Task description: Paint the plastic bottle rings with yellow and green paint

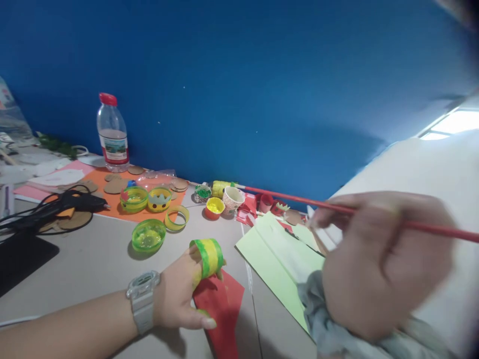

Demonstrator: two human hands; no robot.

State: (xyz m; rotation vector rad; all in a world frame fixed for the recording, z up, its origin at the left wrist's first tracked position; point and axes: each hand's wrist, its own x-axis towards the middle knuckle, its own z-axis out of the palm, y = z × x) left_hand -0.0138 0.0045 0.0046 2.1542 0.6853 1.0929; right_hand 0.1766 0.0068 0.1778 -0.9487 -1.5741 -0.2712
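My left hand (179, 289) is over the table with a green-and-yellow painted ring (212, 258) around its fingers; the thumb is held apart. Yellow-green paint marks its skin. Beneath the fingers lies a piece of red paper (224, 304). My right hand (381, 264), blurred and close to the camera, grips a long red-handled paintbrush (292, 195) whose tip points left toward the paint cups. Near that tip stand a cup of yellow paint (214, 206), a patterned paper cup (234, 198) and a small foil-like cup of green paint (202, 193).
Painted rings (159, 199) and a green bottle-bottom dish (148, 235) sit left of centre, some on orange paper (112, 212). Behind stands a water bottle (113, 134). A black glue gun (80, 199) with cable lies left; light green paper (275, 259) lies right. The blue wall (239, 99) bounds the back.
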